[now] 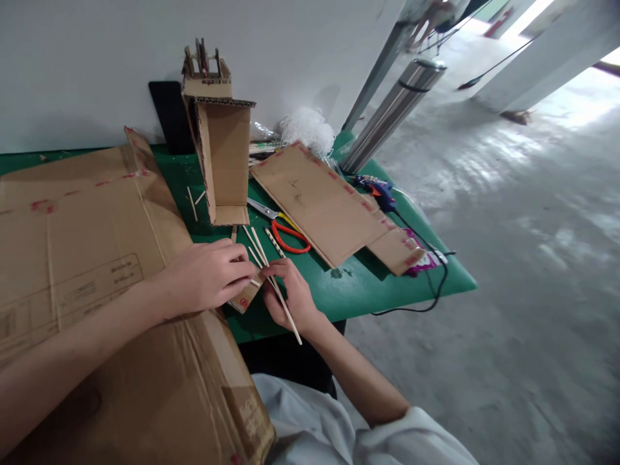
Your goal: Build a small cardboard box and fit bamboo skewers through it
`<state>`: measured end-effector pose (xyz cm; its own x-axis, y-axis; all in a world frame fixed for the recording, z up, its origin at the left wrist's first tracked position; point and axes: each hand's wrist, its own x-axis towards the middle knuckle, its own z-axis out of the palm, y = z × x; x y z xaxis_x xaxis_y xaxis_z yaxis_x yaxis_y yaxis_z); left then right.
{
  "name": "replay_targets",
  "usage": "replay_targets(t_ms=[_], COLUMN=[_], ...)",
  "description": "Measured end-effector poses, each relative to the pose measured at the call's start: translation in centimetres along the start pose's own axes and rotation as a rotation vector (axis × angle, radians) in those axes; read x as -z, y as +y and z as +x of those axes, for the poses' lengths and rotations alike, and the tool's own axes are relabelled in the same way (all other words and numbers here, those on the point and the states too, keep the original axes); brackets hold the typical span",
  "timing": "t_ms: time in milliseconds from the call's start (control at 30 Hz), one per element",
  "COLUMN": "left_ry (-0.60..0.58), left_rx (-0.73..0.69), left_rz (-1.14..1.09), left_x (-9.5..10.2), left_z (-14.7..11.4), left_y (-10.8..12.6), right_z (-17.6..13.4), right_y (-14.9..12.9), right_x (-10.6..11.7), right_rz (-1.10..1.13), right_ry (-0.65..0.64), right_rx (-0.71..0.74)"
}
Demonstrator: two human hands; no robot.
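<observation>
- Wooden sticks (290, 321): in the right hand (299, 301), above the near edge of the green surface (349, 290). Its thumb and fingers are pinched around them.
- Left hand (210, 274): fingers curled beside the sticks; can't tell if gripping.
- Handling, my guess: light, stiff, fairly smooth, snap if bent. Hold mid-length, fingertips only.
- Count: sticks, at least 3 at the hands, overlap hides exact number; scissors (274, 234) 1; glue gun (382, 194) 1; upright cardboard structure (230, 155) 1.
</observation>
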<state>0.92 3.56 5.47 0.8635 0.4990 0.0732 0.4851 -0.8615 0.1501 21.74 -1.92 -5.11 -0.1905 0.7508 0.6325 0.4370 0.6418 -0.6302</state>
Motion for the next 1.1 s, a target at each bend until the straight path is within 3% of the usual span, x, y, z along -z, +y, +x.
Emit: replay_targets(t_ms=[233,633,933,1100], left_ry=[0.007,0.016,-0.014,0.063], left_rx=[0.002,0.004,0.007,0.030], left_rz=[0.034,-0.067,-0.434,-0.493], left_x=[-0.1,-0.8,-0.1,-0.4], left_z=[-0.2,-0.2,-0.7,-1.3], left_y=[0.2,-0.3,-1.8,-2.2], right_z=[0.1,0.2,0.0,-0.1], right_y=[-0.3,-0.6,-0.6,-0.6], right_x=[0.3,0.4,0.4,0.3], right_rz=[0.036,-0.025,-0.042,-0.044], right_ry=[-0.028,0.052,0.067,0.073], right_rx=[0.021,0.069,0.102,0.107])
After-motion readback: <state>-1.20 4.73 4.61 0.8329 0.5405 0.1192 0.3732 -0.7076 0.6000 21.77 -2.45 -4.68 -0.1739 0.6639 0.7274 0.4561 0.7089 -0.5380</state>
